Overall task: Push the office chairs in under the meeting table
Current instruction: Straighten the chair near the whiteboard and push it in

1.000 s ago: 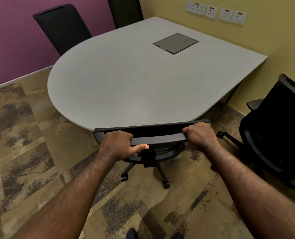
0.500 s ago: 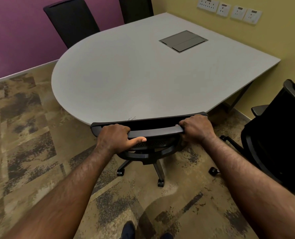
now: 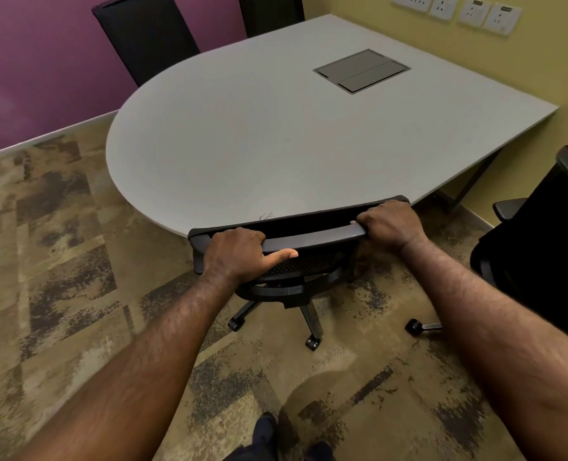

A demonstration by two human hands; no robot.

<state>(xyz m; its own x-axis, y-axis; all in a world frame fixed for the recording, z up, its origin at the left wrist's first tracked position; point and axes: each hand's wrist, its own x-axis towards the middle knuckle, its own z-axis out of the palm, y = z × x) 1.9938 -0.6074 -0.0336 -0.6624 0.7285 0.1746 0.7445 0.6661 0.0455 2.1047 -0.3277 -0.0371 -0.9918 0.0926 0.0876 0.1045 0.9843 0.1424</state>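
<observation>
Both hands' grip clamps chair back (image 3: 309,237); grey table (image 3: 259,144), patterned carpet (image 3: 59,261), purple wall (image 3: 36,61)

Matt grey table (image 3: 276,144), black mesh chair (image 3: 309,264), mottled carpet (image 3: 59,261)

Both forearms bare from the bottom corners of the frame up to the wrists; no sleeve edge in view. Fine dark hair along both forearms. Left hand (image 3: 237,253): no ring, watch or band seen; thumbnail short and pale. Right hand (image 3: 391,224): knuckles up, wrist likewise bare. Bottom centre of frame: two dark shoes (image 3: 266,427), toes only, details too blurred to tell.
</observation>
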